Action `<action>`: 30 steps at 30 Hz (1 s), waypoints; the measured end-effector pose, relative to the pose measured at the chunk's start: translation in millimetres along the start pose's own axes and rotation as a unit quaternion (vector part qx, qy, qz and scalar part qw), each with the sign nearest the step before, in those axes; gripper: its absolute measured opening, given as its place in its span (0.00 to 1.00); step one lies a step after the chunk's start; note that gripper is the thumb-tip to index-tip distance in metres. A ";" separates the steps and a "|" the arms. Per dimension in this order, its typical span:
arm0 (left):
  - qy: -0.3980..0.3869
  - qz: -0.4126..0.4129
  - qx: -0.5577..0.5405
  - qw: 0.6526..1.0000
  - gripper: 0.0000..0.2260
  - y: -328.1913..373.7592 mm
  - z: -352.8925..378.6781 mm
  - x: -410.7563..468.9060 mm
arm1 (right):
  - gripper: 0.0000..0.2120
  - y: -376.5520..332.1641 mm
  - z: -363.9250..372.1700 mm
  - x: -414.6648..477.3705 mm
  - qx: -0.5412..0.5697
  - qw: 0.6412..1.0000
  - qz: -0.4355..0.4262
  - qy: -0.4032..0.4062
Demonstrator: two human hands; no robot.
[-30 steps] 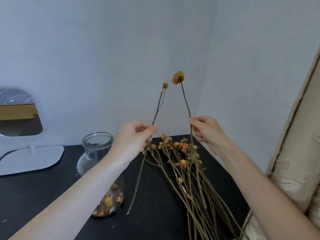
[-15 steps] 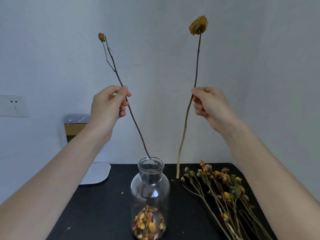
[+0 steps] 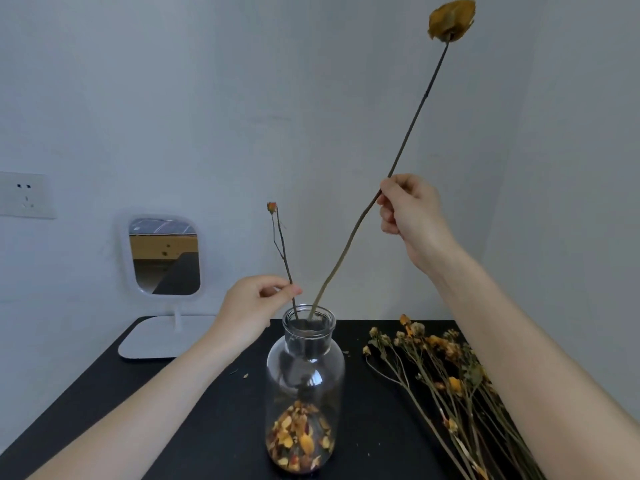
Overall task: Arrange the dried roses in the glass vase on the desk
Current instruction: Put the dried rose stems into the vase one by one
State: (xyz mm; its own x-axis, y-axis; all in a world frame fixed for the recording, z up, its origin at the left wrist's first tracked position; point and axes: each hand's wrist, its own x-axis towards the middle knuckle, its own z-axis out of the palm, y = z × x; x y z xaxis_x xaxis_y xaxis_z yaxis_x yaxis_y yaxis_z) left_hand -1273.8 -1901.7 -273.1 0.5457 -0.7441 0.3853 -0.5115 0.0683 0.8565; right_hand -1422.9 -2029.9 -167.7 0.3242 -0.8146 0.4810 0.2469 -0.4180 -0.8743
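Note:
A clear glass vase [image 3: 305,372] with dried petals at its bottom stands in the middle of the black desk [image 3: 180,417]. My left hand [image 3: 252,306] pinches a thin stem with a small bud [image 3: 282,251] just above the vase's mouth; the stem's lower end is inside the neck. My right hand [image 3: 410,214] holds a long stem with a large yellow dried rose [image 3: 408,143] on top, tilted to the right, its lower end inside the vase mouth. A bundle of dried roses [image 3: 443,375] lies on the desk to the right of the vase.
A small white-framed mirror on a flat white base [image 3: 162,258] stands at the back left of the desk. A wall socket [image 3: 26,195] is on the left wall. The white wall is close behind the desk.
Both hands have come down. The thin stem has sunk deep into the vase, and the long rose's end has moved from beside the vase into its mouth.

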 end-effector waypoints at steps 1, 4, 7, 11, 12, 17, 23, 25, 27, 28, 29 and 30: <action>-0.009 -0.003 0.001 1.000 0.06 -2.6 0.7 -1.8 | 0.07 5.3 0.2 -3.6 -0.012 1.000 0.011 -0.009; -0.015 -0.003 0.004 1.000 0.05 -8.8 1.4 -5.3 | 0.04 21.6 -1.7 -18.1 -0.050 0.996 0.049 -0.050; -0.018 -0.007 0.006 1.000 0.04 -12.3 1.4 -8.6 | 0.03 37.0 -3.3 -34.1 -0.077 0.989 0.077 -0.097; -0.014 -0.007 0.006 1.000 0.01 -15.6 0.7 -14.0 | 0.02 51.5 -3.7 -48.5 -0.102 0.979 0.100 -0.145; -0.010 -0.007 0.005 1.000 0.02 -16.2 0.4 -16.4 | 0.01 53.1 -3.8 -50.7 -0.111 0.975 0.104 -0.163; 0.079 0.001 -0.026 0.997 0.07 -16.9 2.5 -46.9 | 0.07 56.1 -4.7 -55.0 -0.161 0.954 0.112 -0.228; 0.004 0.085 -0.070 0.994 0.07 3.8 33.8 -116.0 | 0.10 57.3 -18.8 -57.8 -0.176 0.950 0.114 -0.232; -0.065 0.092 -0.068 0.991 0.06 7.0 52.2 -128.8 | 0.10 57.5 -30.9 -60.4 -0.180 0.951 0.119 -0.221; -0.135 0.089 -0.052 0.985 0.03 7.0 72.3 -133.8 | 0.09 58.1 -49.0 -63.9 -0.194 0.949 0.132 -0.213; -0.168 0.083 -0.042 0.981 0.03 5.6 82.9 -134.4 | 0.09 59.4 -60.4 -66.1 -0.201 0.947 0.142 -0.208; -0.197 0.070 -0.032 0.977 0.03 3.4 94.0 -134.0 | 0.08 61.8 -73.2 -68.7 -0.209 0.945 0.154 -0.201; -0.219 0.052 -0.020 0.974 0.02 -0.2 105.8 -132.6 | 0.07 65.1 -86.8 -71.9 -0.221 0.941 0.166 -0.193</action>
State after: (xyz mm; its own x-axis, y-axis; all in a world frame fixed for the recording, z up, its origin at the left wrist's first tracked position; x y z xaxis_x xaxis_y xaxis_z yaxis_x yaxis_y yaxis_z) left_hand -1416.3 -1873.4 -360.7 0.1524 -0.9429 0.2960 -0.5176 0.1790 0.8367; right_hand -1509.4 -2033.5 -264.9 0.6447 -0.7592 0.0894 -0.3033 -0.3614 -0.8817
